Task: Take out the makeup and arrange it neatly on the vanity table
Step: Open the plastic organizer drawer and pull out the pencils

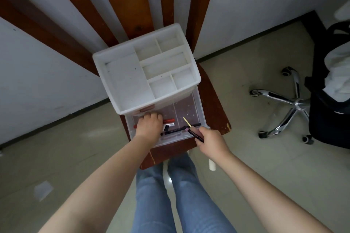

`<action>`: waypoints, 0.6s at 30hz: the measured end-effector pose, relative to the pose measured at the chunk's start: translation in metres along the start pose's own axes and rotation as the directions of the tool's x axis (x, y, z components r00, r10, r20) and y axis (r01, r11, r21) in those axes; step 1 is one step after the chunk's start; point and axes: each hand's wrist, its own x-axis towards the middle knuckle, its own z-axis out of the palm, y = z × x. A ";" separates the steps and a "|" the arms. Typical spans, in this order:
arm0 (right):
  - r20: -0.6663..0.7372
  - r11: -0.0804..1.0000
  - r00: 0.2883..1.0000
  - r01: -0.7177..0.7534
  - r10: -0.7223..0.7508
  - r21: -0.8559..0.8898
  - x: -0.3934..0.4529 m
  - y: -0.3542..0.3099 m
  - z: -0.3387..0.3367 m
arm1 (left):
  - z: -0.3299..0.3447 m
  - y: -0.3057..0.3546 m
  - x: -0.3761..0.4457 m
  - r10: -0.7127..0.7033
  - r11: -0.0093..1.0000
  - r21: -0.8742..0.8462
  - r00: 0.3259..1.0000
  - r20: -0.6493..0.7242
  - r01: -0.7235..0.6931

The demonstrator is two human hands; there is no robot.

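The left hand (149, 126) is down in the open clear drawer (197, 119) with its fingers (151, 116) curled under, so what they touch is hidden by the back of the hand, and I cannot tell if they hold anything. The right hand (210, 141) is at the front right corner of the drawer, and its fingers pinch a dark makeup pencil (195, 134) and a thin yellow stick (187, 122) that pokes up over the drawer. More makeup lies in the drawer just beside the left hand: a red pen (169, 120), a small silver tube (169, 125) and a long black pencil (174, 130) that reaches across toward the right hand. Part of these is covered by the left hand. The drawer sticks out from a white organizer box (121, 79) with open compartments on top. The box stands on a small brown table (214, 104). A black office chair (329, 89) with shiny legs is off to the right, cut off by the edge.
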 end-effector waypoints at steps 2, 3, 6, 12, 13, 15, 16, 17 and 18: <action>0.003 0.999 1.000 0.012 -0.012 -0.035 0.000 -0.002 -0.002 | 0.001 0.000 0.000 0.011 1.000 0.019 1.000 -0.014 -0.010; 0.008 0.999 1.000 0.016 -0.016 -0.041 0.000 -0.003 -0.002 | 0.002 -0.001 0.000 0.021 0.999 0.043 1.000 -0.015 -0.020; 0.004 0.999 1.000 0.021 -0.020 -0.050 -0.004 -0.005 0.000 | 0.001 -0.004 0.002 0.041 0.995 0.089 0.999 -0.019 -0.039; -0.041 1.000 0.999 0.006 -0.006 -0.007 -0.011 -0.004 0.005 | -0.005 -0.008 -0.011 0.071 0.996 -0.052 0.987 -0.145 -0.079; -0.048 1.000 0.999 0.007 -0.007 -0.002 -0.012 -0.004 0.005 | -0.006 -0.009 -0.014 0.088 0.994 -0.045 0.976 -0.202 -0.098; -0.057 1.000 0.998 0.011 -0.011 0.002 -0.013 -0.004 0.007 | -0.006 -0.012 -0.015 0.102 0.995 0.022 0.952 -0.287 -0.100; -0.060 1.000 0.998 0.013 -0.012 0.007 -0.013 -0.004 0.007 | -0.006 -0.011 -0.015 0.086 0.996 0.036 0.962 -0.259 -0.080; -0.061 1.000 0.998 0.016 -0.016 0.008 -0.013 -0.004 0.007 | -0.003 -0.010 -0.015 0.050 0.999 0.012 0.977 -0.209 -0.048; -0.063 1.000 0.998 0.020 -0.020 0.002 -0.013 -0.004 0.007 | 0.000 -0.009 -0.013 -0.012 1.000 -0.025 0.989 -0.145 0.008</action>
